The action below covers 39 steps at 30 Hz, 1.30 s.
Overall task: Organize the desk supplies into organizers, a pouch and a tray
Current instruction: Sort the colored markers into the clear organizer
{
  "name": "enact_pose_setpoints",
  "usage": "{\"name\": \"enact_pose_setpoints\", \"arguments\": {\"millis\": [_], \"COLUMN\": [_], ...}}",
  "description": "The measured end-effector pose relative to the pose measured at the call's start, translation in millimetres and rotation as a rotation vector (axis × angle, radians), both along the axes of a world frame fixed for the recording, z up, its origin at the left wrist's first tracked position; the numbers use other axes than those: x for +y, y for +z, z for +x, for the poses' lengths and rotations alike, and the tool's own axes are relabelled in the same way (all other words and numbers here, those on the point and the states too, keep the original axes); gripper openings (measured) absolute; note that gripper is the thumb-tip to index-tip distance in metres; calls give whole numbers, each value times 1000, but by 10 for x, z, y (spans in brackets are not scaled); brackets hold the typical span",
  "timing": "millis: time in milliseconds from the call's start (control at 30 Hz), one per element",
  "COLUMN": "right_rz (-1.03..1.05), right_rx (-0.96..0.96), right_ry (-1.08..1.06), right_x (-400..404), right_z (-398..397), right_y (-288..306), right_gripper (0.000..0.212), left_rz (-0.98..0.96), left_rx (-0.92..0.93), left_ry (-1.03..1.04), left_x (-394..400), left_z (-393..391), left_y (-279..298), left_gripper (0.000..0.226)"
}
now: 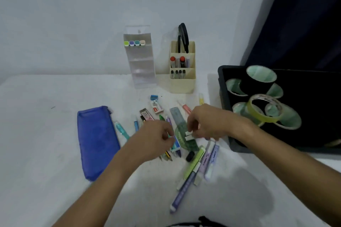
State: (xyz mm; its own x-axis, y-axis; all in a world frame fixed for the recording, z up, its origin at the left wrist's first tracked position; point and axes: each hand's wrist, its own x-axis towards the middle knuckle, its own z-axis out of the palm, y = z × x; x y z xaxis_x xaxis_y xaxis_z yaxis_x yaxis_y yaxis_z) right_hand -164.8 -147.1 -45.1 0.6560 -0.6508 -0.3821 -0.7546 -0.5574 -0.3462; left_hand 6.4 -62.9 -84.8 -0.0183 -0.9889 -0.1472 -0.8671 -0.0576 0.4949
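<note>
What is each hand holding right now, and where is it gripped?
The right hand pinches a small white eraser-like piece by its top, at the fingertips. The left hand is curled over the pens; whether it grips one cannot be told.

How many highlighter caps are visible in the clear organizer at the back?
4, side by side in the top row of the clear organizer: green, purple, teal and peach. The lower shelves look empty, though the plastic is hazy.
</note>
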Motion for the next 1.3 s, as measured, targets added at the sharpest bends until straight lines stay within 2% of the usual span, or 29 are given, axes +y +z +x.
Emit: {"name": "enact_pose_setpoints", "arguments": {"millis": [133,233,367,500,600,733,867,933,1133,1300], "right_rz": [88,1,-39,-10,-21,-44,-102,-133,-137,-123], "right_rx": [59,49,-94,-288,-309,-314,-257,-221,-263,-296], "right_ry": [-72,-101,-75,-53,-40,-33,32,103,359,372], "right_x": [324,470,682,866,875,869,906,918,969,881], "right_z": [-227,-385,-495,-465,-462,-463,-407,-381,-246,-115], "right_y": [-223,-421,-475,-552,-663,-696,-689,-681,-746,-766], "right_gripper": [15,14,13,16,20,22,25,28,29,22], "left_rz": [62,57,62,68,95,115,121,135,144,157], "left_rx": [-35,-44,-35,21,47,-69,-210,-164,143,263], "left_ry": [-131,-167,-157,-119,-90,-57,-58,-21,172,242], "left_x": [84,165,253,307,361,439,509,530,514,463], "left_z": [-357,-478,-528,-519,-477,-418,-350,-294,-68,51], "left_y": [-147,-221,-284,-294,-269,-223,-172,-122,-44,-94], "left_gripper": [11,12,17,11,18,32,15,9,14,49]}}
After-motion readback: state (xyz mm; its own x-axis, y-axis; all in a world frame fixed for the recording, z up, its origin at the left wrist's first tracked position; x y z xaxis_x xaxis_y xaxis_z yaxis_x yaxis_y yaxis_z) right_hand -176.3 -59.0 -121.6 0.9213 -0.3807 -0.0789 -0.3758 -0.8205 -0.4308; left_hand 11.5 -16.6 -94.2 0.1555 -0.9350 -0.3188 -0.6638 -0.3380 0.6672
